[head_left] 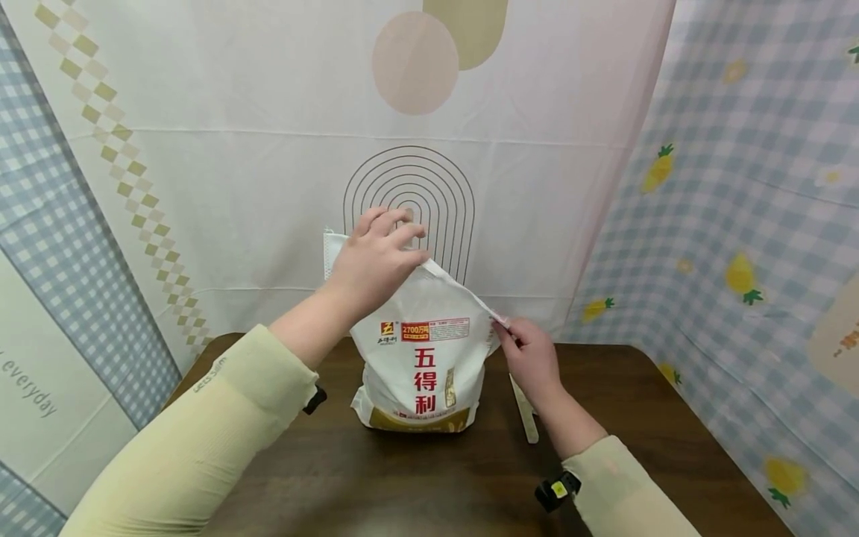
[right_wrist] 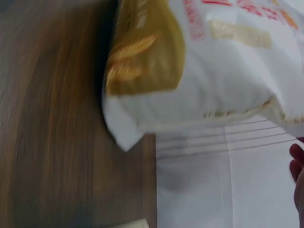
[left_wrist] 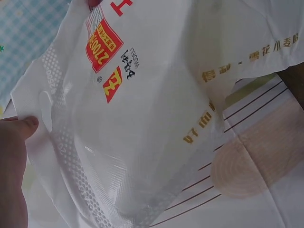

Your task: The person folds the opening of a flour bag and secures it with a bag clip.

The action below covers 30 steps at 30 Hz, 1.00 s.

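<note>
A white flour bag (head_left: 446,298) with red lettering and a gold band stands upright on the dark wooden table. My left hand (head_left: 379,257) holds its top edge, the other fingers spread over the far side. In the left wrist view, the thumb (left_wrist: 29,127) presses the rim beside an oval handle slot (left_wrist: 46,110). Lower down, my right hand (head_left: 533,358) pinches the top right corner between thumb and fingers, so the top edge slopes down to the right. The right wrist view shows the bag's lower side (right_wrist: 209,85) and a few fingertips (right_wrist: 297,156).
A thin, pale, flat strip (head_left: 526,410) lies on the table (head_left: 322,477) beside the right forearm. Behind the table hangs a white cloth (head_left: 255,186) with printed arches. A blue checked curtain (head_left: 758,224) with pineapples closes the right side.
</note>
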Motion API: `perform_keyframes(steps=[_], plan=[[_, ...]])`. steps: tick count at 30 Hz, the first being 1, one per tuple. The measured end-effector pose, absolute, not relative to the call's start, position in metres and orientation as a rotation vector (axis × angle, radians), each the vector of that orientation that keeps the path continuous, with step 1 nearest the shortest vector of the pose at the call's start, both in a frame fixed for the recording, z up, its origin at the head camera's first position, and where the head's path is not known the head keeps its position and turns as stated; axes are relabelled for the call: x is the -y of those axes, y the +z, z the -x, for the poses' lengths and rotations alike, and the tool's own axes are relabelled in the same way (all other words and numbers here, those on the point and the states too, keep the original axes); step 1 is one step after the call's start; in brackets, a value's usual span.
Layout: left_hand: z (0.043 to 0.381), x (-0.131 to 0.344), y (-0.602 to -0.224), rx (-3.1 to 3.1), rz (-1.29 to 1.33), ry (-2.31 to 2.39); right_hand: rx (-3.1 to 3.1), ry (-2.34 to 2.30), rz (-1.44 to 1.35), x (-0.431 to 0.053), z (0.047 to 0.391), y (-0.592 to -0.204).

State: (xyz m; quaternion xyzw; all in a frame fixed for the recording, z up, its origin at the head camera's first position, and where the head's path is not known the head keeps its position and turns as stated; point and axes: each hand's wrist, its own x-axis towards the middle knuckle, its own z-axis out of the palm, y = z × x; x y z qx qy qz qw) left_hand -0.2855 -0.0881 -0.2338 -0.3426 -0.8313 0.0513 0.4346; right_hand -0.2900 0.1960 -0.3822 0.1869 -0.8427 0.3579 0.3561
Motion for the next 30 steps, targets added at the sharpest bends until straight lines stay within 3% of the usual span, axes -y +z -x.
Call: perform_keyframes(steps=[5,9,23,30], plan=[[0.288,0.095,-0.238,2.1,0.846,0.04,2.077,0.574,-0.643,-0.201,0.292,-0.385],[0.288,0.096,-0.237,2.12,0.866,0.009,2.065,0.564,-0.688,-0.201,0.291,-0.385],[0.278,0.052,-0.207,2.515,0.635,-0.019,2.106,0.998,-0.828,-0.201,0.288,-0.377],[0.278,0.04,-0.198,2.683,0.684,0.0,2.154,1.338,-0.753,-0.196,0.284,-0.367]])
